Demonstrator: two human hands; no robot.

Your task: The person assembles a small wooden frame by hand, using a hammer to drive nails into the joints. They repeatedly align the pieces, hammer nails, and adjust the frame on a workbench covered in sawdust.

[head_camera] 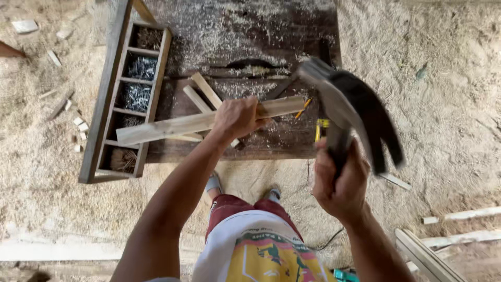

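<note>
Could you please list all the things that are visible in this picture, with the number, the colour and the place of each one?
workbench: one, dark wood dusted with sawdust, centre top
long wooden strip: one, pale, across the bench, under the left hand
short wooden strips: two, pale, behind it
nail tray: one, grey wood, compartments with nails, bench left
hammer: one, dark claw head, raised at right
pencil: one, yellow, bench
sawdust floor: tan, all around
left hand: grips the strip
right hand: grips the hammer handle
</note>
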